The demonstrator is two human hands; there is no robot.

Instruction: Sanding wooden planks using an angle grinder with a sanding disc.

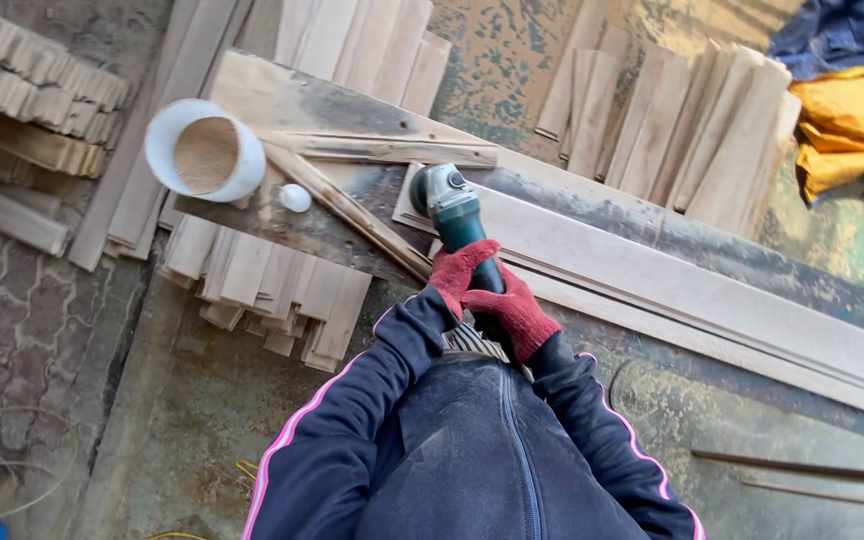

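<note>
Both hands in red gloves, wrapped around the body of a green grinder (455,215). Left hand (458,272) has its grip closed on the handle, nearer the tool's head; right hand (515,316) has its grip closed on the rear of the handle, close to the person's chest. Dark sleeves with pink piping run down to both wrists.

Grinder's grey head sits at the near end of a long pale board (692,290), pressed onto or just above it; contact cannot be told. Board lies flat on the tabletop (652,225), a dark stained plank running off to the right.

Left of the grinder: a thin strip (352,208) laid diagonally, another strip crossing above it. Beyond those, a white bucket (206,151) filled with sawdust, and a small white ball (295,197) just beside it.

Short slats (267,290) stacked under the tabletop's left end. More slats (692,125) lean upright at the far side. Yellow cloth (852,130) at the upper right.
</note>
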